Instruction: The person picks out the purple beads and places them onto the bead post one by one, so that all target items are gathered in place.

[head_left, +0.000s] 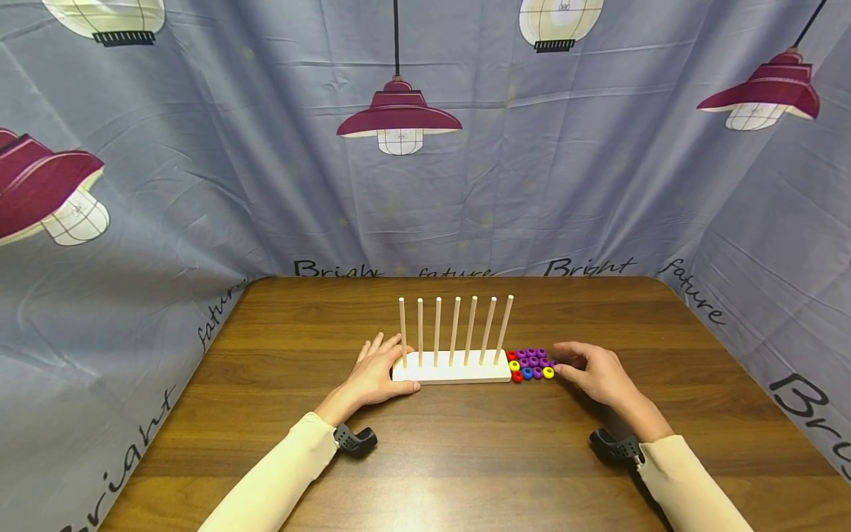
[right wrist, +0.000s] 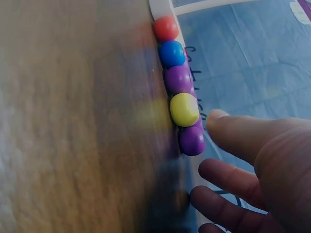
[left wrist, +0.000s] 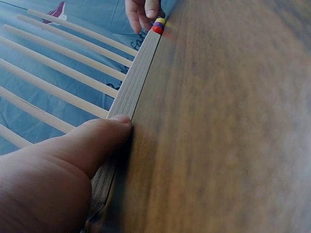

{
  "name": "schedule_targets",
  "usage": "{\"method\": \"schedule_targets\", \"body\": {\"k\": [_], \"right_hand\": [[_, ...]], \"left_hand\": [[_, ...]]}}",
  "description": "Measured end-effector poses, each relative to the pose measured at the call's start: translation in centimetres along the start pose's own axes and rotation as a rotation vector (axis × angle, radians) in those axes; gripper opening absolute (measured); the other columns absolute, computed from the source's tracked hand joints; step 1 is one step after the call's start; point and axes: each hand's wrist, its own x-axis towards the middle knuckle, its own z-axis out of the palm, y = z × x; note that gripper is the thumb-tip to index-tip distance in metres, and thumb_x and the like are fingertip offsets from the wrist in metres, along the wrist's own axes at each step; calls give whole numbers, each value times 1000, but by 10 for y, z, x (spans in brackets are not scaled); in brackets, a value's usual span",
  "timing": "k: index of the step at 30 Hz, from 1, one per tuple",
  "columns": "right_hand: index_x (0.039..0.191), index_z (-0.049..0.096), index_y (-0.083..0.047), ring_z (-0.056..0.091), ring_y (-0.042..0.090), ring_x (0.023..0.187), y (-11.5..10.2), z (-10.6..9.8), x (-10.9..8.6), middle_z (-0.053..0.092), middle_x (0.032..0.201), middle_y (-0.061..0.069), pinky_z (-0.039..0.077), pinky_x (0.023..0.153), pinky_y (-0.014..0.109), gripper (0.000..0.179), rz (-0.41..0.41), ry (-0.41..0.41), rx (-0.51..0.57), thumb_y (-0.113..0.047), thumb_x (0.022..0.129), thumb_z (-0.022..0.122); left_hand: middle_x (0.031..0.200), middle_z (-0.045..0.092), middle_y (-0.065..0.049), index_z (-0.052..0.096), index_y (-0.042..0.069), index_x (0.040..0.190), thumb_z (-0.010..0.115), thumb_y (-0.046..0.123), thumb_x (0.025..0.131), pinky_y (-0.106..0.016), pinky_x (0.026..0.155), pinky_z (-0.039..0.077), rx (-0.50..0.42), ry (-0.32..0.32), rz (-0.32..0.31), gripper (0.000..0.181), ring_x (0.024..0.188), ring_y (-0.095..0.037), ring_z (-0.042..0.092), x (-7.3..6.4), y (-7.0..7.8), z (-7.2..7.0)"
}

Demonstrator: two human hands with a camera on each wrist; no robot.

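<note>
A white peg board (head_left: 452, 375) with a row of several upright wooden pegs (head_left: 455, 332) stands on the table. My left hand (head_left: 377, 375) holds its left end, the thumb (left wrist: 107, 131) along the front edge and the index finger behind. Against the board's right end lie wooden beads in red, blue, yellow and purple, among them a purple bead (right wrist: 192, 141) and a yellow bead (right wrist: 184, 109). Right of this cluster is my right hand (head_left: 601, 375), its thumb and fingers parted around nothing. The thumb tip comes close to the outermost beads; whether it touches one, I cannot tell.
The brown wooden table (head_left: 452, 465) stretches in front of the board and to both sides. Behind it hangs a grey-blue curtain (head_left: 452, 207) printed with lamps and lettering.
</note>
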Motion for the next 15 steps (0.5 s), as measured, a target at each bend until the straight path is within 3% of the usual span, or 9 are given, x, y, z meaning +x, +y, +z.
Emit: {"method": "schedule_targets", "body": {"k": [9,15], "right_hand": [[113,76,-6,61,7,77,1,3,0,78,102,11,48,66,25,29,-34,-11,-3,-10,85,80],[111,77,-6,59,10,78,-1,5,-1,77,103,12,46,66,26,27,-44,-12,-13,-9,84,81]], "left_hand": [[162,38,-21,61,16,138,79,46,80,-67,125,11,5,-1,-3,67,154,-50,20,-1,1,-1],[162,38,-20,61,17,138,79,46,80,-67,125,12,7,-3,-2,67,154,-50,20,-1,2,-1]]}}
